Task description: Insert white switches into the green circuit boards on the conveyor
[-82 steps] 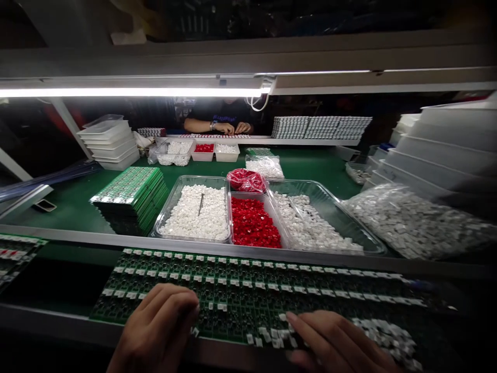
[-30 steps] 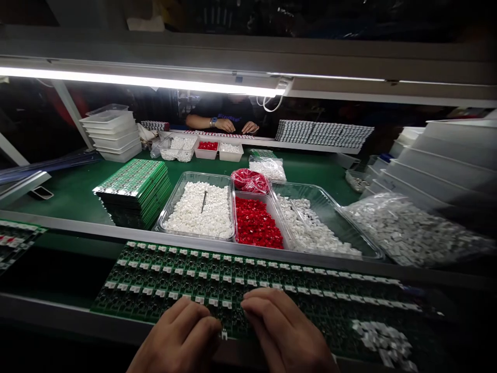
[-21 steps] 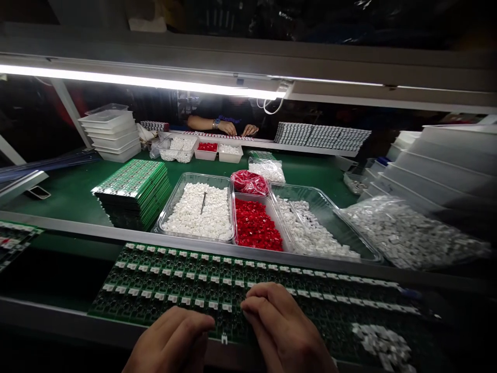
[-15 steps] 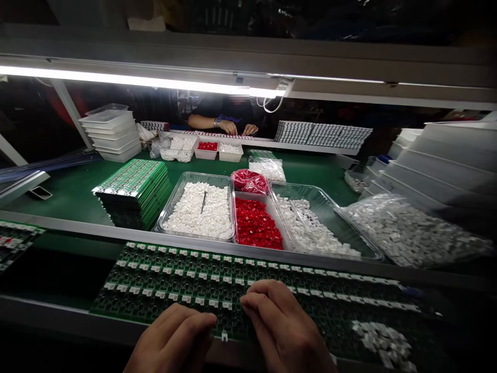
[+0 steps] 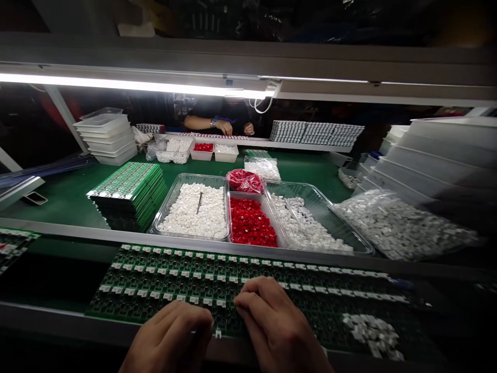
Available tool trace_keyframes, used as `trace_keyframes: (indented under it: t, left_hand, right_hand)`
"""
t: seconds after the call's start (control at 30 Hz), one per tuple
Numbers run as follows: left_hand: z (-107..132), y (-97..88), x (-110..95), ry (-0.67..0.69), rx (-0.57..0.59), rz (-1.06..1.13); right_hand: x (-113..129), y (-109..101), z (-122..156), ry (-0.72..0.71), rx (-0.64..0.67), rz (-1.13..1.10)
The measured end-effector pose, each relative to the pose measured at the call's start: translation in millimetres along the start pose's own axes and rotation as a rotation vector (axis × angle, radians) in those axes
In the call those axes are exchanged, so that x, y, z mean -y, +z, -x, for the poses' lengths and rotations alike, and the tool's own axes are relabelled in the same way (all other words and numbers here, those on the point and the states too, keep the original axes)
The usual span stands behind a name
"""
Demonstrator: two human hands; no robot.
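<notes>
Rows of white connectors (image 5: 181, 299) run along the green circuit boards (image 5: 116, 305) in front of me. My right hand (image 5: 275, 324) is over the boards at the end of the nearest connector row, its thumb and fingers pinched together; whatever is between the tips is hidden. Lower and to the left, my left hand (image 5: 171, 334) is closed with the fingers curled in, and its grip is also hidden from view. A single white connector (image 5: 218, 334) lies at the boards' front edge, between the two hands. On the right, a heap of loose white connectors (image 5: 373, 334) rests on the boards.
Beyond the rail stand a tray of white parts (image 5: 194, 210), a tray of red parts (image 5: 252, 223) and another clear tray (image 5: 322, 199). A stack of circuit boards (image 5: 128, 189) is left, a bag of white parts (image 5: 404, 223) right. Opposite, a co-worker's hands (image 5: 224, 127) are busy.
The view has shifted slightly, moving things a little left. My left index finger has curled inward from a more stretched pose. My right hand keeps its pinch over about the same spot.
</notes>
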State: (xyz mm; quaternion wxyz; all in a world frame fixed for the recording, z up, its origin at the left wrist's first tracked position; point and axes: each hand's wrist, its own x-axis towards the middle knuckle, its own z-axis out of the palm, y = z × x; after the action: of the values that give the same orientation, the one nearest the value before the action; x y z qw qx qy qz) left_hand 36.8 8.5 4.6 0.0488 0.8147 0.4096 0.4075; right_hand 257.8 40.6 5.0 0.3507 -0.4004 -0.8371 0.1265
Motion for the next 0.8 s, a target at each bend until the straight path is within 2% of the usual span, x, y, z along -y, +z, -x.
trace_keyframes:
  t: [0.23, 0.47, 0.8]
  left_hand:
    - [-15.2, 5.7, 1.3, 0.02, 0.034, 0.049]
    - [-20.0, 5.8, 0.3, -0.034, 0.039, 0.023]
    - [-27.0, 6.6, -3.0, -0.049, 0.05, 0.008]
  right_hand:
    - [1.6, -4.0, -1.5, 0.009, 0.042, -0.018]
    - [-2.6, -7.9, 3.6, -0.009, 0.041, -0.065]
    - [1.1, -5.8, -2.4, -0.024, 0.057, 0.051]
